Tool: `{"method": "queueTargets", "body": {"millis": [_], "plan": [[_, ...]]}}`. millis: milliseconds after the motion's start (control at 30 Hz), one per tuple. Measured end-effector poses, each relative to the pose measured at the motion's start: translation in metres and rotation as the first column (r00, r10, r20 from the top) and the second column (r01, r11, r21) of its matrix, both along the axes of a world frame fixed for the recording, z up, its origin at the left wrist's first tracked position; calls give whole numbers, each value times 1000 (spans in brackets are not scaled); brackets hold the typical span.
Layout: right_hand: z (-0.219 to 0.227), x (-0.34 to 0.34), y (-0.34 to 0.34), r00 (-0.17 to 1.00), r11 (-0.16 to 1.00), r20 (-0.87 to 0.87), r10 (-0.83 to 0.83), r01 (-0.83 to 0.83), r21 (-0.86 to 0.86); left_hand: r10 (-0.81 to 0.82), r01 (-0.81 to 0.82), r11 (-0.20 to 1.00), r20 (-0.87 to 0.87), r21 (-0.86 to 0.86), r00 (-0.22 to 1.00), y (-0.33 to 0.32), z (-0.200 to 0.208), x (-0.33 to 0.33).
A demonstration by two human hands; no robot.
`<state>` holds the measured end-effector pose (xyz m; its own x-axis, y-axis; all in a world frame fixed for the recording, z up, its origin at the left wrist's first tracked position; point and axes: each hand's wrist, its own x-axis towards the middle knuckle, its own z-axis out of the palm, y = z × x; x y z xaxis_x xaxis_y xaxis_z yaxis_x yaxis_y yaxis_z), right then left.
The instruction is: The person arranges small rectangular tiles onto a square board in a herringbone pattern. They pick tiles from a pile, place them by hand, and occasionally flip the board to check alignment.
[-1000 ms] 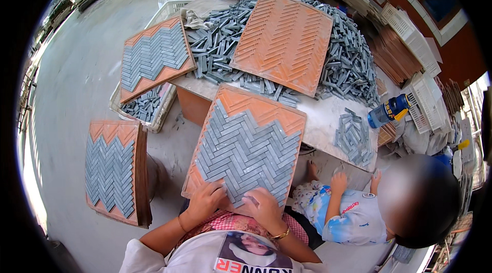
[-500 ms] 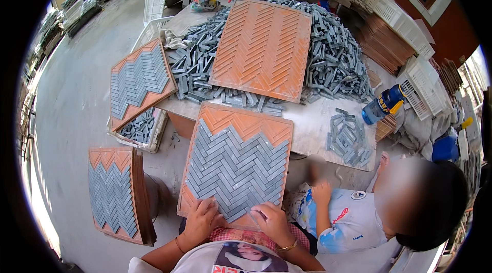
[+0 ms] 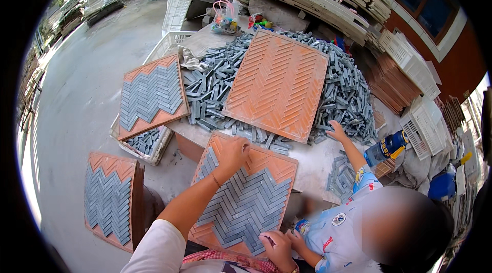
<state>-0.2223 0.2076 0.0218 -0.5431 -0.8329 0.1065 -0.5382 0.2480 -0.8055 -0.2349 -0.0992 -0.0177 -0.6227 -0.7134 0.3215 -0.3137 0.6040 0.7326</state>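
Work board (image 3: 274,160), orange and part-filled with grey tiles (image 3: 246,206), is located directly before the person, its near edge at the lap and its far edge overlapping the table (image 3: 310,165) in view. A floor gap (image 3: 166,173) separates its left edge from the board stack (image 3: 107,196); on the right, the co-worker (image 3: 333,245) sits close to its near corner. Left hand (image 3: 236,152): over the far portion, fingers bent together; whether they grip a tile cannot be told. Right hand (image 3: 279,250): at the near right corner, fingers curled; grip cannot be told. Compared with the preceding frame, the left hand has moved from the near edge to the far portion, and the co-worker's arm now extends toward the tile heap (image 3: 343,93)
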Motion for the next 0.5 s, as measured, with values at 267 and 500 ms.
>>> {"method": "queueTargets", "body": {"millis": [267, 500], "plan": [[13, -10, 23, 996, 990, -13, -87, 87, 113, 226, -210, 942, 31, -262, 974, -101, 1, 53], [9, -11, 9, 999, 990, 37, -6, 1, 141, -35, 132, 937, 290, -324, 957, -125, 17, 72]]}}
